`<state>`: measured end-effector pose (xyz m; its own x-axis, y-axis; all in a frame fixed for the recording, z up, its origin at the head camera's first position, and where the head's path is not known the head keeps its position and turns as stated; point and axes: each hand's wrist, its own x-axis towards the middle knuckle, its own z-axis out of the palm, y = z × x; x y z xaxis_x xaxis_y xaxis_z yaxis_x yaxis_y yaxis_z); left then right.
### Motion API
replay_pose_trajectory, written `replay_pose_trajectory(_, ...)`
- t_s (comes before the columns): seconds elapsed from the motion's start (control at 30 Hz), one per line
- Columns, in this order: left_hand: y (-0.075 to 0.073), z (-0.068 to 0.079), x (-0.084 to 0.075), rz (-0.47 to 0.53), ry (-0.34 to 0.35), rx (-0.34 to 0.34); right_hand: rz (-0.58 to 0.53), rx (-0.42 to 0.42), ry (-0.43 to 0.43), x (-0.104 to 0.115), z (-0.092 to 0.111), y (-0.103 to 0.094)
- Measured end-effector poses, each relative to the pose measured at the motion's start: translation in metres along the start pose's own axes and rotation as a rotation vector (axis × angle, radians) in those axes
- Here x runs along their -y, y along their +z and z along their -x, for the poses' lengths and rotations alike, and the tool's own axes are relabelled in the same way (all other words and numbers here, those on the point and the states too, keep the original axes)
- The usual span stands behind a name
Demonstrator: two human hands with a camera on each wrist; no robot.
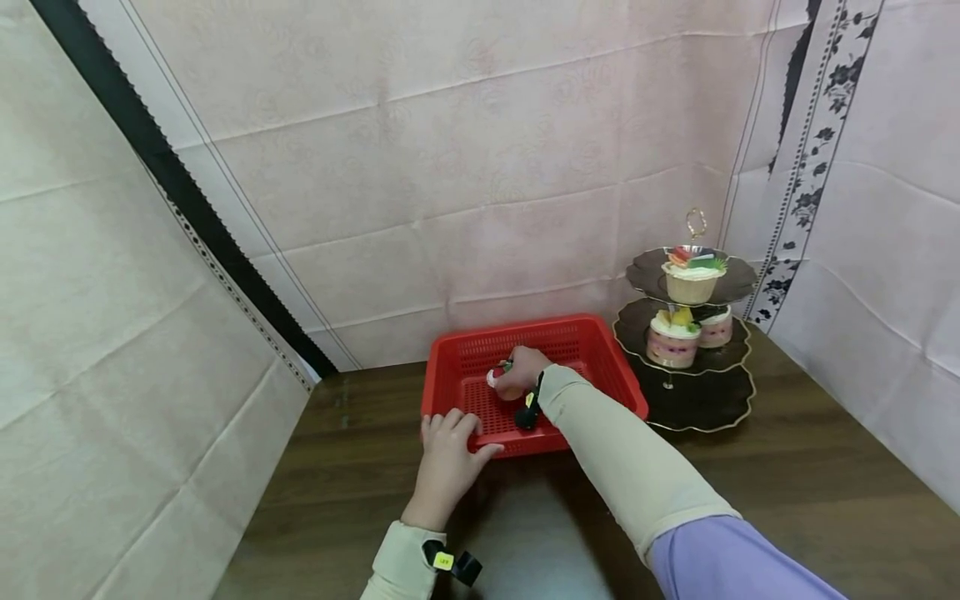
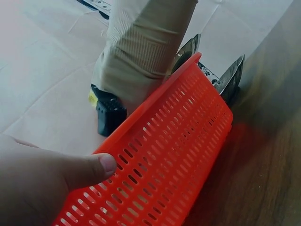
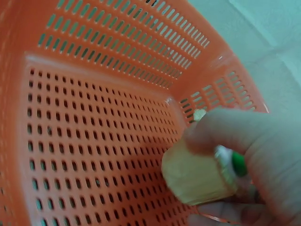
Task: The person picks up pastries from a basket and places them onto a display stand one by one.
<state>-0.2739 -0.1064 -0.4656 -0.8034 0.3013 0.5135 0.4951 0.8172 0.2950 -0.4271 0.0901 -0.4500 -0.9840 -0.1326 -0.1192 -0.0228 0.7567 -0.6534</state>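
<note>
In the head view a red plastic basket point(image 1: 600, 350) stands on the wooden table. My right hand point(image 1: 522, 372) reaches down inside it and holds a cupcake point(image 3: 197, 174) between thumb and fingers. The cupcake lies tilted, its pale yellow cup close over the perforated floor; some white and green topping shows beside the hand. My left hand point(image 1: 447, 458) grips the basket's near left corner. Its thumb point(image 2: 107, 163) lies against the outer wall just under the rim, while its other fingers are hidden in the left wrist view.
A dark three-tier stand point(image 1: 701, 408) with gold edges stands right of the basket, close to its side. One fruit-topped cupcake point(image 1: 692, 275) sits on its top tier, and two layered dessert cups point(image 1: 673, 337) on the middle tier. Pale cloth walls point(image 1: 487, 167) enclose the table.
</note>
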Motion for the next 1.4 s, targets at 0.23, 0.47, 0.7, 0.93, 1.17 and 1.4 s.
replay_pose_trajectory(0.23, 0.0, -0.002, 0.0, 0.034, 0.003, -0.008, -0.076, -0.048, -0.035, 0.005, 0.014, -0.02)
replay_pose_trajectory(0.47, 0.0, -0.002, 0.001, 0.037, 0.02, -0.026, -0.073, -0.066, -0.073, 0.006, 0.035, -0.04)
replay_pose_trajectory(0.7, -0.002, -0.004, 0.001, 0.059, 0.022, -0.036, -0.037, -0.129, -0.104, 0.0, 0.057, -0.062)
replay_pose_trajectory(0.93, 0.0, -0.003, 0.002, 0.07, 0.01, -0.029, -0.017, -0.163, -0.136, -0.014, 0.081, -0.081)
replay_pose_trajectory(1.17, 0.0, -0.004, 0.003, 0.086, 0.002, -0.033, 0.01, -0.185, -0.164, -0.021, 0.111, -0.099)
replay_pose_trajectory(1.4, 0.001, -0.006, 0.004, 0.087, 0.002, -0.026, 0.02, -0.201, -0.157, -0.027, 0.149, -0.118)
